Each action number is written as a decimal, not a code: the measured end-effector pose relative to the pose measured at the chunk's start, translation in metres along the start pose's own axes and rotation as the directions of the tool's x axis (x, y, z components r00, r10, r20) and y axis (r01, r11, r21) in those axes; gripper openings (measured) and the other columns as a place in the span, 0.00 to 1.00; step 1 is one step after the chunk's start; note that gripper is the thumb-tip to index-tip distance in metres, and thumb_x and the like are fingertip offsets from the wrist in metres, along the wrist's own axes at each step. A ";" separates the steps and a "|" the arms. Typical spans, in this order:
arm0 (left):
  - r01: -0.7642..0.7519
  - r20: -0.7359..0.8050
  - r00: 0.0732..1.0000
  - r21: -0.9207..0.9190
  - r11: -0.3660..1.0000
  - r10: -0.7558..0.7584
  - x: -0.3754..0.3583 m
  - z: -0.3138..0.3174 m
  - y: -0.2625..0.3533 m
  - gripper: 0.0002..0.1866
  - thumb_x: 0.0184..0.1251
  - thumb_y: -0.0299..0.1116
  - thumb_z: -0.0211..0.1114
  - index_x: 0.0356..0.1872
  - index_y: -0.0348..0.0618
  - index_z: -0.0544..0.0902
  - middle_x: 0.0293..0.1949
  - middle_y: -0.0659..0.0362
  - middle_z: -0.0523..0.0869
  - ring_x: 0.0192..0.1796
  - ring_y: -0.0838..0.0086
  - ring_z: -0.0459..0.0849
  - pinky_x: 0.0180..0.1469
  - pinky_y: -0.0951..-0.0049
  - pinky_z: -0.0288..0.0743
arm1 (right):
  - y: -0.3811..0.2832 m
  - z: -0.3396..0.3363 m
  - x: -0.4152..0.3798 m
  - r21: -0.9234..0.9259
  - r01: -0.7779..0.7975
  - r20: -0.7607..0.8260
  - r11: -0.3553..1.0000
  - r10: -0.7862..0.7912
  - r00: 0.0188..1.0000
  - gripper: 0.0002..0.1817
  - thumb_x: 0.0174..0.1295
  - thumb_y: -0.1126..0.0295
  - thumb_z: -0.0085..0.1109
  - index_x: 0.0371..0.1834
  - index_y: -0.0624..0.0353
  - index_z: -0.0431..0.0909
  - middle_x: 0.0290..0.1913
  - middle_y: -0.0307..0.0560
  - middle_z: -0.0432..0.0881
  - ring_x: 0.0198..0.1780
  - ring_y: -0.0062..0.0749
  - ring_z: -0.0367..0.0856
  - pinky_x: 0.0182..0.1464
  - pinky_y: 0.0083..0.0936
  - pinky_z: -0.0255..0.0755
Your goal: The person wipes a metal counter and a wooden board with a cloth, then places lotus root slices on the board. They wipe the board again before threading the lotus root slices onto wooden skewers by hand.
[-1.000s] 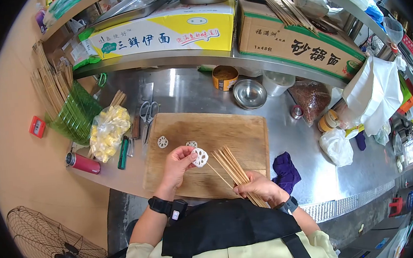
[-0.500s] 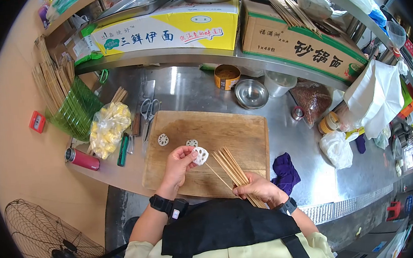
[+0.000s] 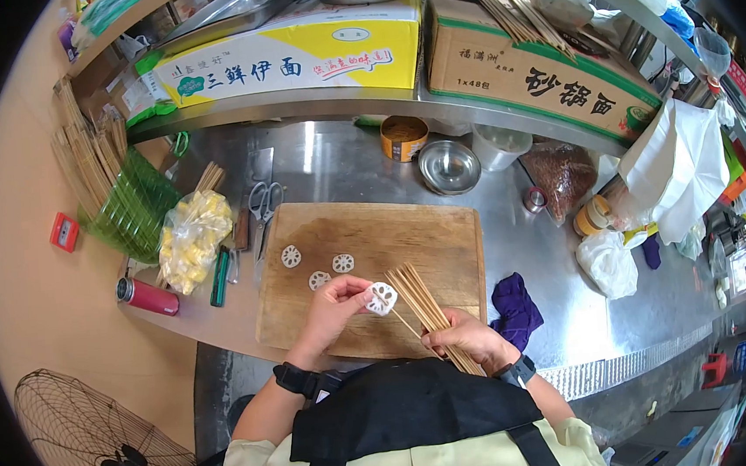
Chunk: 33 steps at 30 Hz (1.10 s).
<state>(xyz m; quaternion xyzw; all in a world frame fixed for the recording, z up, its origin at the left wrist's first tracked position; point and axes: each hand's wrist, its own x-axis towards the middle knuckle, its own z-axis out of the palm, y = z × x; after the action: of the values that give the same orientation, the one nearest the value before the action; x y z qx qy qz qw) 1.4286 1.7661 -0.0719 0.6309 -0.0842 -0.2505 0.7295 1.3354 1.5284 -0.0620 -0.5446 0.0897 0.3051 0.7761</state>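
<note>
Between thumb and fingers, my left hand [image 3: 337,310] pinches a white lotus root slice [image 3: 382,299] over the cutting board. My right hand [image 3: 467,339] is wrapped round a bundle of bamboo skewers [image 3: 422,302]. One single skewer [image 3: 405,322] sticks out apart from the bundle, and its tip reaches the held slice, seemingly through it. Three more lotus root slices lie on the wooden cutting board [image 3: 390,223]: a left one [image 3: 291,256], a right one [image 3: 343,262] and a lower one [image 3: 319,280] close to my left hand.
Left of the board are scissors [image 3: 263,205], a bag of yellow pieces [image 3: 194,243] and a red flask [image 3: 148,296]. Behind it stand a metal bowl [image 3: 449,167] and a tin [image 3: 404,138]. A purple cloth [image 3: 515,311] lies to the right. A shelf with boxes [image 3: 289,60] overhangs the back.
My left hand has shifted slightly right and down with the slice, nearer the skewer bundle. The lower slice on the board now shows. My right hand stays almost in place.
</note>
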 end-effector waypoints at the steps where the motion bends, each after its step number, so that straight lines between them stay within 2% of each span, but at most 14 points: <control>1: -0.011 0.036 0.999 0.036 0.999 0.009 0.000 0.004 -0.001 0.08 0.65 0.25 0.63 0.44 0.36 0.82 0.39 0.58 0.86 0.41 0.78 0.84 0.45 0.78 0.80 | 0.000 -0.001 0.000 -0.001 -0.009 -0.019 1.000 0.009 1.000 0.08 0.54 0.76 0.64 0.34 0.61 0.75 0.24 0.37 0.76 0.23 0.19 0.74 0.26 0.16 0.67; 6: -0.093 0.238 0.971 0.379 0.921 0.001 -0.001 0.015 -0.004 0.14 0.63 0.27 0.66 0.49 0.38 0.82 0.40 0.59 0.87 0.40 0.82 0.82 0.44 0.79 0.76 | -0.003 -0.004 0.005 -0.058 -0.022 -0.057 0.998 0.019 0.998 0.08 0.54 0.76 0.62 0.35 0.63 0.74 0.23 0.38 0.76 0.23 0.19 0.74 0.25 0.17 0.68; 7: -0.093 0.196 0.980 0.366 0.926 0.021 0.001 0.012 0.000 0.16 0.61 0.29 0.68 0.50 0.39 0.82 0.37 0.59 0.87 0.39 0.82 0.82 0.44 0.77 0.76 | -0.005 -0.005 0.004 -0.061 -0.035 -0.089 0.998 0.029 0.996 0.09 0.54 0.77 0.60 0.37 0.63 0.73 0.23 0.39 0.76 0.23 0.20 0.75 0.25 0.18 0.69; 9: -0.151 -0.082 0.975 0.433 0.889 0.206 0.021 -0.011 -0.011 0.16 0.59 0.29 0.68 0.49 0.39 0.82 0.39 0.58 0.85 0.39 0.79 0.82 0.44 0.76 0.76 | -0.008 -0.007 -0.001 -0.052 -0.028 -0.107 0.998 0.022 0.994 0.09 0.55 0.76 0.62 0.37 0.63 0.73 0.25 0.38 0.75 0.23 0.20 0.74 0.26 0.17 0.68; 10: -0.170 -0.212 0.931 0.470 0.866 0.297 0.033 -0.030 -0.022 0.16 0.59 0.29 0.68 0.49 0.38 0.81 0.40 0.57 0.85 0.39 0.78 0.82 0.43 0.76 0.76 | -0.009 -0.009 -0.003 -0.047 -0.025 -0.118 0.999 0.019 0.993 0.09 0.55 0.76 0.63 0.37 0.63 0.73 0.26 0.38 0.75 0.24 0.20 0.74 0.26 0.17 0.68; 12: -0.014 -0.423 0.779 0.727 0.687 0.463 0.057 -0.091 -0.054 0.16 0.57 0.28 0.68 0.48 0.38 0.81 0.45 0.52 0.81 0.42 0.66 0.82 0.47 0.69 0.76 | -0.010 -0.012 -0.006 -0.040 -0.009 -0.084 0.999 0.006 0.996 0.10 0.56 0.76 0.61 0.39 0.63 0.72 0.25 0.38 0.75 0.24 0.21 0.74 0.26 0.18 0.68; 14: 0.167 -0.394 0.718 0.898 0.408 0.574 0.058 -0.125 -0.053 0.18 0.54 0.26 0.68 0.48 0.38 0.80 0.47 0.48 0.77 0.47 0.54 0.79 0.51 0.62 0.73 | -0.013 -0.010 -0.009 -0.039 0.006 -0.072 0.999 -0.008 0.997 0.11 0.56 0.77 0.59 0.41 0.63 0.71 0.23 0.39 0.75 0.23 0.21 0.75 0.26 0.19 0.70; 17: 0.268 -0.452 0.789 0.862 0.430 0.416 0.059 -0.142 -0.057 0.18 0.51 0.26 0.70 0.46 0.37 0.79 0.47 0.46 0.77 0.51 0.50 0.76 0.53 0.59 0.71 | -0.018 -0.003 -0.013 -0.054 0.046 -0.068 0.997 -0.050 0.996 0.11 0.57 0.76 0.58 0.43 0.63 0.70 0.24 0.40 0.75 0.24 0.22 0.75 0.27 0.20 0.70; 20: 0.285 -0.454 0.799 0.863 0.417 0.394 0.064 -0.147 -0.056 0.18 0.49 0.25 0.71 0.43 0.37 0.78 0.45 0.46 0.79 0.47 0.49 0.78 0.49 0.59 0.73 | -0.026 0.003 -0.021 0.098 0.056 -0.131 0.994 -0.043 0.990 0.13 0.57 0.76 0.57 0.45 0.64 0.70 0.24 0.41 0.75 0.25 0.23 0.75 0.28 0.20 0.70; 23: 0.286 -0.512 0.811 0.768 0.572 0.282 0.070 -0.154 -0.059 0.17 0.50 0.23 0.70 0.42 0.37 0.77 0.40 0.49 0.80 0.41 0.53 0.81 0.43 0.61 0.75 | -0.031 0.005 -0.023 0.119 0.072 -0.120 0.990 -0.058 0.991 0.15 0.57 0.76 0.57 0.48 0.64 0.70 0.25 0.41 0.75 0.26 0.23 0.75 0.29 0.20 0.70; 26: 0.177 -0.523 0.802 0.669 0.722 0.288 0.071 -0.155 -0.066 0.14 0.54 0.22 0.68 0.42 0.38 0.77 0.35 0.55 0.81 0.36 0.64 0.83 0.36 0.69 0.78 | -0.027 0.004 -0.017 0.067 0.039 -0.096 0.997 -0.032 0.995 0.15 0.57 0.76 0.57 0.48 0.64 0.71 0.27 0.41 0.76 0.27 0.22 0.76 0.30 0.19 0.71; 28: 0.020 -0.558 0.809 0.338 0.941 0.184 0.070 -0.144 -0.066 0.11 0.58 0.22 0.66 0.42 0.38 0.78 0.36 0.58 0.81 0.37 0.71 0.83 0.36 0.74 0.79 | -0.026 0.004 -0.015 0.048 0.032 -0.088 0.998 -0.027 0.996 0.15 0.57 0.76 0.58 0.47 0.64 0.72 0.28 0.40 0.76 0.28 0.21 0.76 0.31 0.18 0.71; 29: -0.055 -0.558 0.820 0.142 0.988 0.126 0.067 -0.131 -0.057 0.09 0.60 0.22 0.65 0.42 0.38 0.78 0.36 0.60 0.81 0.38 0.74 0.83 0.36 0.77 0.80 | -0.026 0.004 -0.015 0.039 0.028 -0.086 0.999 -0.025 0.996 0.15 0.57 0.76 0.59 0.47 0.65 0.72 0.29 0.40 0.77 0.28 0.21 0.76 0.31 0.18 0.71; 33: -0.019 -0.372 0.927 -0.156 0.988 -0.041 0.042 -0.076 0.000 0.07 0.65 0.25 0.62 0.43 0.41 0.77 0.39 0.61 0.82 0.39 0.78 0.83 0.40 0.78 0.82 | -0.032 0.008 -0.014 0.018 0.024 -0.064 1.000 -0.023 0.998 0.15 0.56 0.77 0.63 0.46 0.64 0.74 0.31 0.37 0.76 0.29 0.21 0.77 0.32 0.18 0.72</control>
<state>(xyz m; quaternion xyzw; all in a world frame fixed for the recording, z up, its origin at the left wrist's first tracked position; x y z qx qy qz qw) 1.4984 1.8131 -0.0946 0.6080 0.0798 -0.1356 0.7782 1.3411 1.5237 -0.0271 -0.5476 0.1108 0.2774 0.7816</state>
